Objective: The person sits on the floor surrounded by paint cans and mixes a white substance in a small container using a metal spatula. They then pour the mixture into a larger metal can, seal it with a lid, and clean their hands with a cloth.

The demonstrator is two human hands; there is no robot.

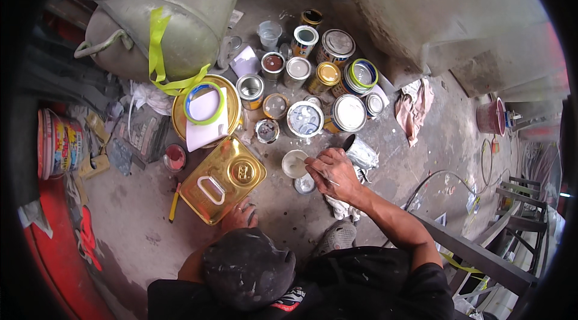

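Observation:
My right hand [336,174] is closed around a thin pale stick [330,182] at the rim of a small white cup [294,164]. Pale material lies inside the cup. A small round lid or dish of grey paint [304,184] sits just below the cup. My left hand [239,216] is at the near edge of a rectangular gold tin [223,180] with a white handle. Its fingers are partly hidden, and I cannot tell whether they grip the tin. Right of the cup, a metal can [361,152] lies tipped beside a white rag [348,207].
Several paint cans stand beyond the cup, among them a white-lidded can [349,113]. A green-and-blue tape ring [204,103] rests on a large gold lid [179,116]. A yellow cutter [174,204] lies left of the tin. A dark metal frame [469,252] crosses the right.

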